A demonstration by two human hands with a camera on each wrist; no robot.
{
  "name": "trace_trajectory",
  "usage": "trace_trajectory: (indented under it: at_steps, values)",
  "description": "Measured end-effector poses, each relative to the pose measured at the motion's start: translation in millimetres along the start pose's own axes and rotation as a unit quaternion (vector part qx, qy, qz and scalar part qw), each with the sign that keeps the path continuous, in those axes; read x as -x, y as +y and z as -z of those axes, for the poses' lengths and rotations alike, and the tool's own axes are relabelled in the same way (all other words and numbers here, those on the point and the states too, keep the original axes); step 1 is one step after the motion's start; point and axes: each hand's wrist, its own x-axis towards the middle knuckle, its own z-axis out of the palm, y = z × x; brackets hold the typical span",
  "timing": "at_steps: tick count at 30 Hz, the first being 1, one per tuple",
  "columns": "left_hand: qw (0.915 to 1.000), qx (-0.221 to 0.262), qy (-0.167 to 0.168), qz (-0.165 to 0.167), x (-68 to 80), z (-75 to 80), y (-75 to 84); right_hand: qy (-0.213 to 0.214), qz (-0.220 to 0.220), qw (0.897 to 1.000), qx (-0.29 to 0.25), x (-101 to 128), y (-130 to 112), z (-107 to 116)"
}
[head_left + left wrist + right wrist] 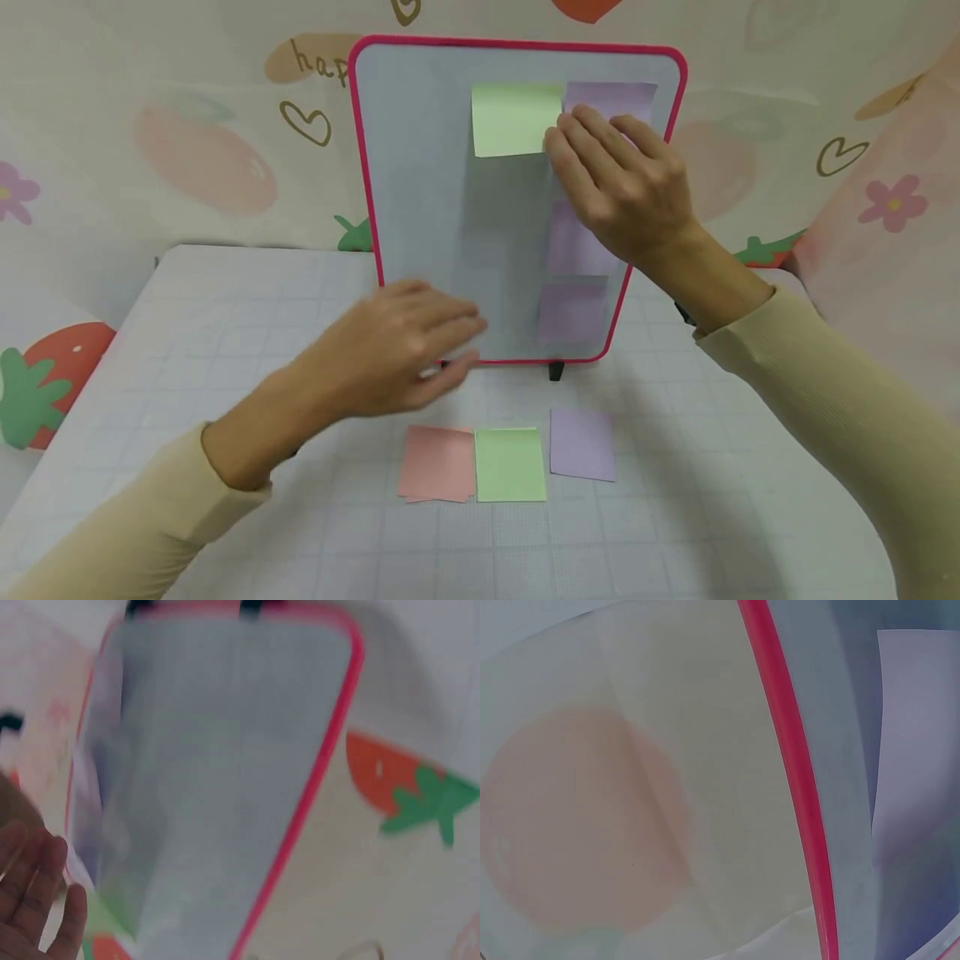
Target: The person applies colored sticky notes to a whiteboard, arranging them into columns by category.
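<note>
A pink-framed whiteboard stands upright at the back of the table. A green sticky note is stuck near its top, with a purple note beside it and two more purple notes below. My right hand presses flat fingers against the board at the green note's right edge. My left hand hovers with straight fingers in front of the board's lower left part, holding nothing. In the left wrist view my left fingertips show beside the board. The right wrist view shows the board's frame and a purple note.
Three loose notes lie on the gridded table in front of the board: pink, green and purple. A fruit-patterned backdrop stands behind. The board rests on a small black stand.
</note>
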Motion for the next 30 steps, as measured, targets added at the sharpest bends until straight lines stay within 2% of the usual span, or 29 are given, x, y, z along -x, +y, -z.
trace_trajectory:
  at_steps: [3, 5, 8, 13, 19, 30]
  values:
    - [0.9965, -0.039, 0.052, 0.053, -16.3, 25.0, -24.5, -0.002, 0.0, 1.0, 0.001, 1.4, 0.6, -0.1]
    - [0.9922, -0.071, 0.064, 0.081, -25.7, 36.2, -38.8, -0.006, 0.002, 1.0, 0.0, 2.5, 1.3, 0.1]
    - [0.9861, -0.113, 0.053, 0.11, -37.6, 45.0, -55.5, -0.012, 0.008, 1.0, 0.001, 4.1, 1.9, 0.1]
    - [0.9787, -0.149, 0.003, 0.141, -53.4, 46.2, -71.0, -0.026, 0.017, 1.0, 0.005, 6.5, 1.8, -0.6]
    - [0.9733, -0.176, -0.035, 0.143, -63.0, 41.3, -80.5, -0.032, 0.024, 0.999, 0.008, 7.1, -0.1, -2.2]
    - [0.9674, -0.2, -0.057, 0.145, -64.2, 37.5, -89.6, -0.049, 0.031, 0.998, 0.001, 7.6, -3.1, -2.8]
